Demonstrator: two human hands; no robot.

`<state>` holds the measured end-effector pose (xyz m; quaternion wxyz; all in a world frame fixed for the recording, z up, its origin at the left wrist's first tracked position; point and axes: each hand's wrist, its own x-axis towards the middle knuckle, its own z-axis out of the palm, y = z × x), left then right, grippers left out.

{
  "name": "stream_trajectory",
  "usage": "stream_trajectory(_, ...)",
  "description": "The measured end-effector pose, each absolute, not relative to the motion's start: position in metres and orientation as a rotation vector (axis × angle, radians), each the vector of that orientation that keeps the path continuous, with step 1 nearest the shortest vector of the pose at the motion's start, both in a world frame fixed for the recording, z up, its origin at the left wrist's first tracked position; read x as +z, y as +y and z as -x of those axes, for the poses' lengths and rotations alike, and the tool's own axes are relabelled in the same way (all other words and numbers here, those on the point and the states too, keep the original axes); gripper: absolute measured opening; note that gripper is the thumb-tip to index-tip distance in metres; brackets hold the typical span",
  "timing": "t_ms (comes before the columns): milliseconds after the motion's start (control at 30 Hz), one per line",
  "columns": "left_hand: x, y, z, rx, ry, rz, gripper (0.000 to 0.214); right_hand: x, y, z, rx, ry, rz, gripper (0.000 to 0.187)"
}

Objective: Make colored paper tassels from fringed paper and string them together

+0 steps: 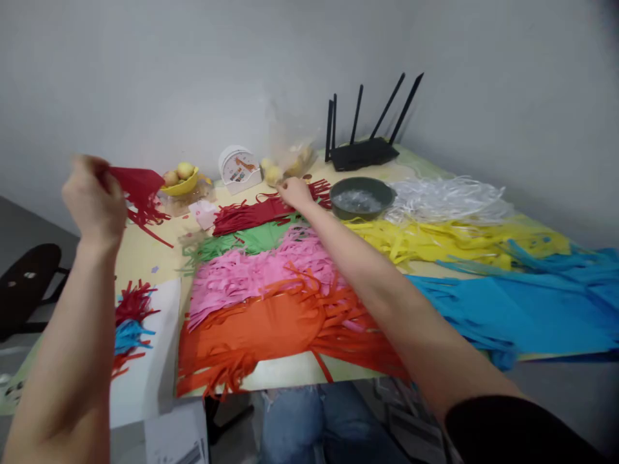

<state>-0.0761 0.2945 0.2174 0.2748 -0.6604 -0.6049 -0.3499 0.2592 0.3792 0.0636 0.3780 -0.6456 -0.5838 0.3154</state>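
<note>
My left hand (94,200) is raised at the left, its fingers closed on a red fringed paper sheet (140,182) whose cut strips hang down. Over the far part of the table, my right hand (296,193) has its fingers pinched together at a pile of red fringed paper (246,216); whatever they hold is hidden. Toward me from that pile lie green fringed paper (242,241), pink fringed paper (261,267) and orange fringed paper (271,322). Below my left hand, red and blue paper tassels (133,335) rest on a white sheet (159,361).
A black router (365,154) with upright antennas stands at the back. Near it are a dark bowl (362,198), white strips (449,200), yellow fringed paper (454,241) and blue fringed paper (541,312). A yellow fruit bowl (181,187) and a white giraffe-print holder (239,171) stand back left.
</note>
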Motion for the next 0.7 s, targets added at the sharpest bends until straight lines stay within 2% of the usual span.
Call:
stream_trajectory(100,0.204,0.25,0.038,-0.76,-1.595,1.955,0.028,0.102,0.314,-0.23,0.677,-1.694,1.36,0.026)
stream_trajectory(200,0.186,0.21,0.003,-0.765,-1.628,2.068,0.022,0.127,0.239,-0.199,0.504,-1.933,0.943,0.039)
stream_trajectory(333,0.171,0.164,-0.024,-0.815,-1.713,2.102,0.02,0.134,0.17,-0.181,0.333,-2.096,0.984,0.06)
stream_trajectory(567,0.157,0.11,-0.033,-0.936,-1.89,2.141,0.012,0.122,0.13,-0.19,0.349,-2.219,1.071,0.063)
stream_trajectory(700,0.149,0.085,-0.026,-0.969,-1.93,2.16,0.01,0.122,0.119,-0.2,0.276,-2.256,1.195,0.038)
